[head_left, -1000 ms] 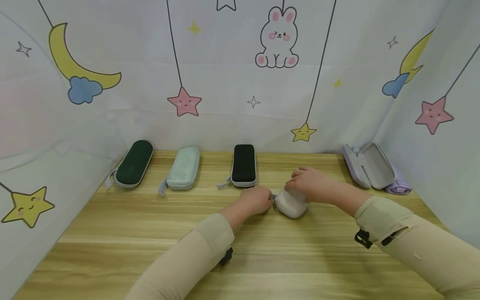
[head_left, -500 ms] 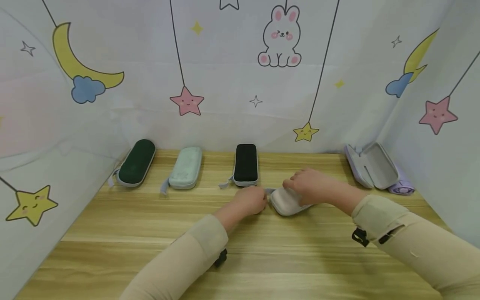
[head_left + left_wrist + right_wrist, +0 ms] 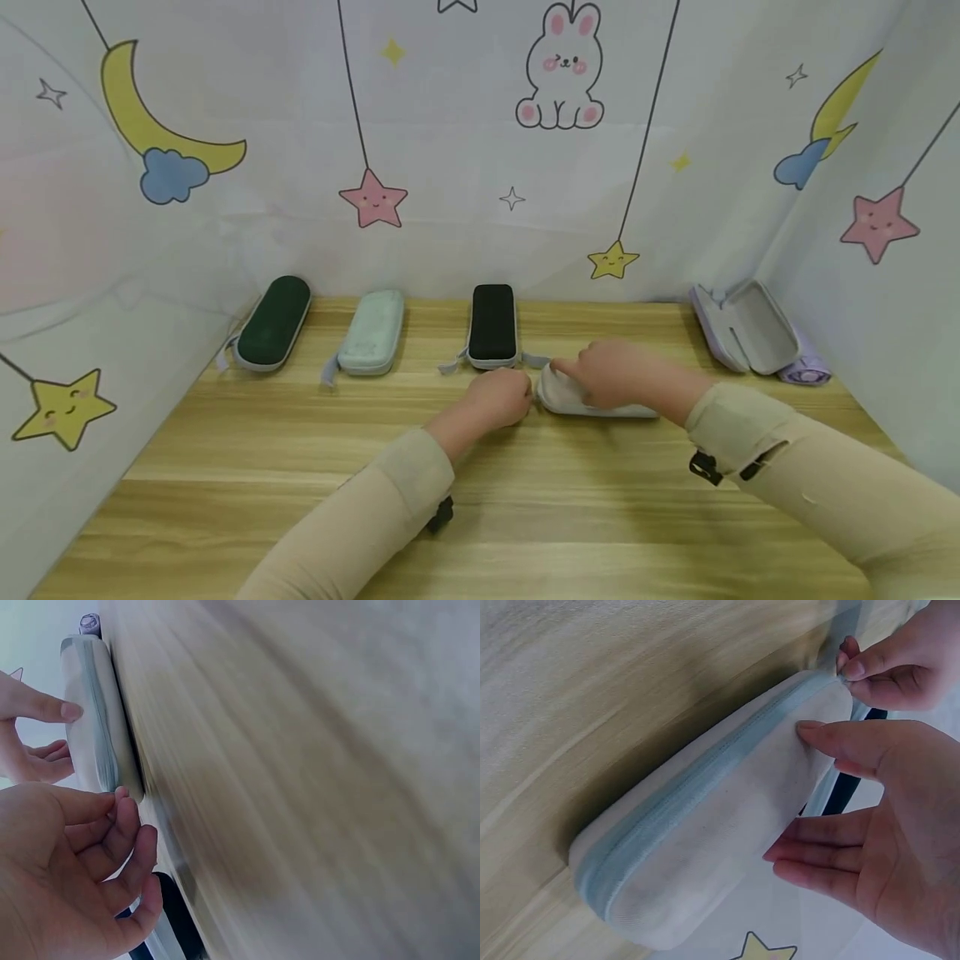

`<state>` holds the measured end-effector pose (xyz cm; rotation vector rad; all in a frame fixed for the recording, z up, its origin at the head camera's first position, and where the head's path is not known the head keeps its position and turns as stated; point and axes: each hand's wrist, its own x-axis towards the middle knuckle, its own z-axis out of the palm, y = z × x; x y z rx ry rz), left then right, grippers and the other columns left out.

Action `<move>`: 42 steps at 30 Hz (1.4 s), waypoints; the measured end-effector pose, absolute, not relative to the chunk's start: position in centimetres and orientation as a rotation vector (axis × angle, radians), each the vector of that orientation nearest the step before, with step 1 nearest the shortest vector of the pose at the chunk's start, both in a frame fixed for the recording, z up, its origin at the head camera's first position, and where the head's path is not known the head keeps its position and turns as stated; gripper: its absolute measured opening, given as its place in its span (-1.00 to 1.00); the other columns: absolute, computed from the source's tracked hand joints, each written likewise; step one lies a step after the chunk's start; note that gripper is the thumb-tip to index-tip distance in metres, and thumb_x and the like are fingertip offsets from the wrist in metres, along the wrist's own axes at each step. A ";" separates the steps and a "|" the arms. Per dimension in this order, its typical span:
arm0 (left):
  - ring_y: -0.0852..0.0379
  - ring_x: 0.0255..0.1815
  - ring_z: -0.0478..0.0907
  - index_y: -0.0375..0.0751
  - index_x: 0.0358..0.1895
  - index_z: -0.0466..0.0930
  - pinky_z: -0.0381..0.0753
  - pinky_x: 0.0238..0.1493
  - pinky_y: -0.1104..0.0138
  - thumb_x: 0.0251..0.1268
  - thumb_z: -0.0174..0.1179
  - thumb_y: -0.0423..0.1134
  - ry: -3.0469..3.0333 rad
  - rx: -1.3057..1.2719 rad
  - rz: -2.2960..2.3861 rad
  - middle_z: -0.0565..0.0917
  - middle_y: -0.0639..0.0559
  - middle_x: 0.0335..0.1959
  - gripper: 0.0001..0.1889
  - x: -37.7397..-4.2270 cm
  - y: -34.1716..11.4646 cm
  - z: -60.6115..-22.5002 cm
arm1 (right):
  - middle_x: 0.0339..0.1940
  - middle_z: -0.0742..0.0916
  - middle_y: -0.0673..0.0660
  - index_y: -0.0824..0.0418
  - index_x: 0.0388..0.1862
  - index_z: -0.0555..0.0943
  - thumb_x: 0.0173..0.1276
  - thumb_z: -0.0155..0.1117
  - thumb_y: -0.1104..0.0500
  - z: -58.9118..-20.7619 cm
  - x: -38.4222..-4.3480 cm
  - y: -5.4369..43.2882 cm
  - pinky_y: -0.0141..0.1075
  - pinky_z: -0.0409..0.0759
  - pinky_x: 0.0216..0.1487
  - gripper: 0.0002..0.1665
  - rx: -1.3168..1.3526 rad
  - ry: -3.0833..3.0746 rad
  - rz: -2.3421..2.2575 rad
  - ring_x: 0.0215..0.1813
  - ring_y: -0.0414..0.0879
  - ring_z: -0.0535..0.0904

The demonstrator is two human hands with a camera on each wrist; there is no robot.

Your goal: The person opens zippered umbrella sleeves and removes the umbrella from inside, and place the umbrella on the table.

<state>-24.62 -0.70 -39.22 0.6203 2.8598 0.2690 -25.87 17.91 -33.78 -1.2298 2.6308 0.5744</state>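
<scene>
Case (image 3: 705,814) under right grip (image 3: 617,372) has swung crosswise.

Between the sleeves (image 3: 817,500) I can pass over the near desk (image 3: 555,508); farther on, the pale case (image 3: 560,397) bars me, the black case (image 3: 492,323) beyond it leftward, the open case (image 3: 763,333) far right.

Downward head view, 2 wrist close-ups, same pale case (image 3: 705,814)

Green case (image 3: 272,323), mint case (image 3: 372,332), black case (image 3: 492,322) and, farther right, open lilac case (image 3: 759,327)
</scene>
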 end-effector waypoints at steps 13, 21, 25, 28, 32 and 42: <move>0.14 -0.54 0.44 -0.04 -0.55 0.55 0.45 -0.47 0.28 0.49 0.05 -0.18 2.884 0.631 0.234 0.54 0.11 -0.54 -0.67 -24.6 -0.4 -38.9 | -0.64 0.48 0.02 0.18 0.23 0.32 0.25 0.21 0.17 -33.5 -27.5 16.9 -0.25 0.27 -0.53 -0.43 -0.929 2.600 0.328 -0.59 -0.11 0.32; 0.15 -0.56 0.46 -0.06 -0.53 0.55 0.46 -0.51 0.28 0.51 0.03 -0.18 2.904 0.643 0.194 0.53 0.09 -0.55 -0.67 -24.4 -0.3 -38.3 | -0.61 0.53 0.00 0.19 0.57 0.07 0.33 0.21 0.01 -33.8 -28.2 16.5 -0.25 0.27 -0.50 -0.08 -0.824 2.610 0.341 -0.53 -0.12 0.37; 0.15 -0.56 0.48 -0.08 -0.47 0.61 0.50 -0.53 0.27 0.50 0.04 -0.21 2.926 0.685 0.136 0.57 0.06 -0.53 -0.71 -24.3 -0.1 -38.4 | -0.51 0.60 0.03 0.20 0.58 0.03 0.36 0.18 0.00 -33.9 -28.5 16.1 -0.24 0.32 -0.45 -0.08 -0.752 2.598 0.318 -0.50 -0.10 0.41; 0.16 -0.54 0.51 -0.11 -0.43 0.63 0.55 -0.54 0.26 0.47 0.07 -0.24 2.951 0.738 0.078 0.59 0.05 -0.52 -0.75 -24.1 0.1 -38.5 | -0.29 0.67 0.10 0.21 0.56 0.05 0.35 0.18 0.01 -33.9 -28.5 15.8 -0.20 0.42 -0.31 -0.10 -0.708 2.597 0.285 -0.39 -0.09 0.47; 0.16 -0.54 0.52 -0.13 -0.43 0.62 0.57 -0.55 0.24 0.44 0.11 -0.23 2.968 0.756 0.074 0.60 0.04 -0.52 -0.78 -23.9 0.3 -38.4 | -0.08 0.66 0.18 0.23 0.46 0.19 0.32 0.19 0.02 -33.8 -28.5 15.5 -0.13 0.49 -0.09 -0.21 -0.656 2.612 0.217 -0.23 -0.05 0.52; 0.10 -0.43 0.59 -0.13 -0.38 0.63 0.59 -0.43 0.22 0.47 0.09 -0.14 2.964 0.776 0.077 0.65 0.03 -0.46 -0.75 -23.9 1.2 -38.6 | 0.18 0.55 0.28 0.29 0.54 0.04 0.27 0.21 0.10 -33.8 -29.5 15.0 -0.17 0.53 -0.34 -0.06 -0.402 2.569 -0.040 -0.31 -0.04 0.52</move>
